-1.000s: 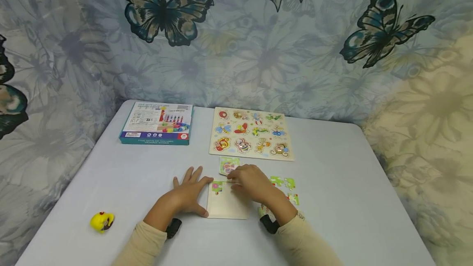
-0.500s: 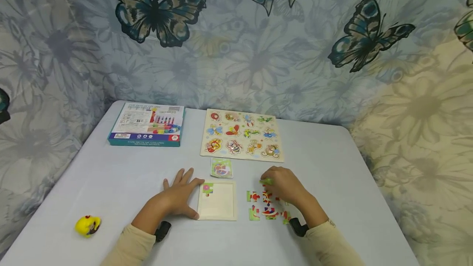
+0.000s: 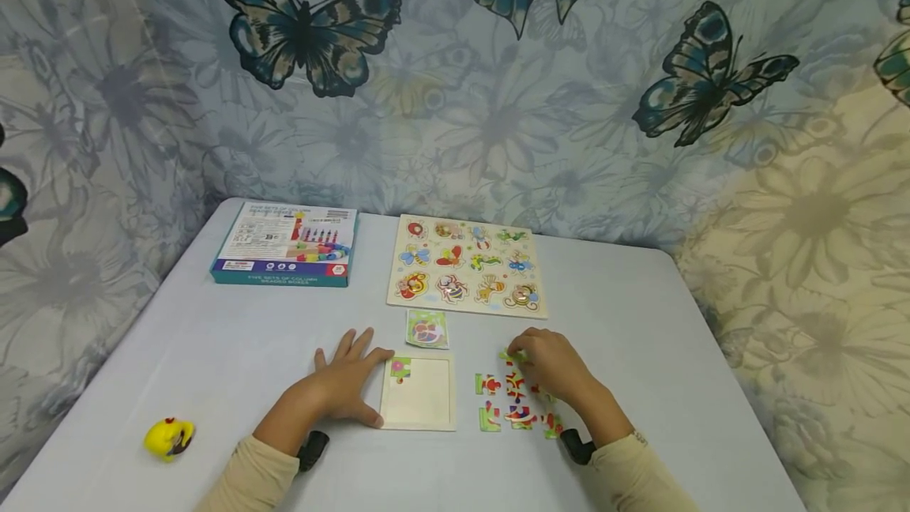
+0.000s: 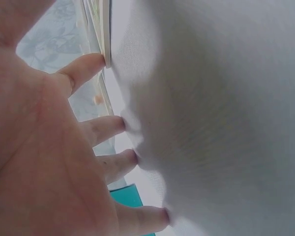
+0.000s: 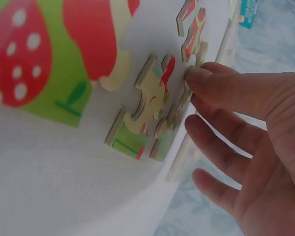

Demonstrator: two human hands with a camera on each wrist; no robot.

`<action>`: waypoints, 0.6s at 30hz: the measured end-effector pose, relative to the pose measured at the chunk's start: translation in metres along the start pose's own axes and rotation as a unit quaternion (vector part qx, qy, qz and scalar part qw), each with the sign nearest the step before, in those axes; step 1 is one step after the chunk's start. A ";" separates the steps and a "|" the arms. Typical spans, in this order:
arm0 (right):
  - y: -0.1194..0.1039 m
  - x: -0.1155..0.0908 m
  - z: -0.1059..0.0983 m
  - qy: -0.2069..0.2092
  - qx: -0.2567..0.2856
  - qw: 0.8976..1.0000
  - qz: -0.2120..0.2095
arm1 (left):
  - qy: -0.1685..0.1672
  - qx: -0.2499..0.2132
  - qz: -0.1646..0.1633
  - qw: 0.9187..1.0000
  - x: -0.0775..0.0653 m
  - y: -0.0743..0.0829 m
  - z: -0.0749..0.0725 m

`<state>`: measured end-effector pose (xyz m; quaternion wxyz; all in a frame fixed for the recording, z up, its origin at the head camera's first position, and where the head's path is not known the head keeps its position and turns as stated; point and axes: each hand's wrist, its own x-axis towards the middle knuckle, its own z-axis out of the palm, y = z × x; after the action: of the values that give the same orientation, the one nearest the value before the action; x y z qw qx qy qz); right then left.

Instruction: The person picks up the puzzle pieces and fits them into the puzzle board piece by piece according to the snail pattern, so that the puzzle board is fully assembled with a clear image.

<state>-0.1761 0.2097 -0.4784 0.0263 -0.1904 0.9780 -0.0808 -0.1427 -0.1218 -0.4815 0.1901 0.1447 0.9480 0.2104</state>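
My left hand (image 3: pixel 337 382) lies spread at the left edge of a square wooden puzzle tray (image 3: pixel 418 427), index fingertip at its upper corner and thumb at its lower one. In the left wrist view the fingers (image 4: pixel 105 129) are straight, their tips down on the white table. One green puzzle piece with a pink flower (image 3: pixel 400 368) sits in the tray's upper left corner. To the right, my right hand (image 3: pixel 554 362) pinches a green puzzle piece (image 3: pixel 505 355) in the back row of loose pieces. Several red and green pieces (image 3: pixel 521 416) lie in rows, partly hidden by that hand.
A small picture card (image 3: pixel 426 329) lies behind the tray. Beyond it is a wooden insect puzzle board (image 3: pixel 467 265). A teal and white box (image 3: pixel 284 243) lies at the back left, and a yellow toy (image 3: pixel 169 438) at the front left. A patterned wall closes off the back.
My right hand has moved right, from above the tray and card to the loose pieces, and now works at the back row. The left hand stays at the tray's edge.
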 end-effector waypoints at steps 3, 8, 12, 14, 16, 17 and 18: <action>-0.001 0.001 0.001 0.000 -0.008 1.000 -0.001 | 0.001 0.004 -0.001 1.000 0.000 -0.002 0.000; -0.002 0.003 0.001 0.006 -0.019 1.000 -0.010 | 0.004 0.003 0.001 1.000 0.000 -0.003 0.001; -0.005 0.004 0.001 0.012 -0.028 0.999 -0.019 | 0.005 0.002 0.001 1.000 -0.001 -0.003 0.002; -0.008 0.004 0.000 0.019 -0.032 0.999 -0.032 | 0.006 0.004 0.001 1.000 -0.001 -0.003 0.002; -0.014 0.005 -0.002 0.031 -0.033 0.998 -0.049 | 0.005 0.005 0.001 1.000 0.000 -0.003 0.002; -0.017 0.006 -0.002 0.038 -0.033 0.997 -0.060 | 0.005 0.006 0.001 1.000 0.001 -0.002 0.002; -0.021 0.007 -0.003 0.044 -0.031 0.996 -0.073 | 0.005 0.006 0.001 1.000 0.002 -0.001 0.002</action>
<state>-0.1747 0.1883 -0.4717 -0.0290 -0.2584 0.9637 -0.0603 -0.1445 -0.1217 -0.4842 0.1844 0.1458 0.9500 0.2057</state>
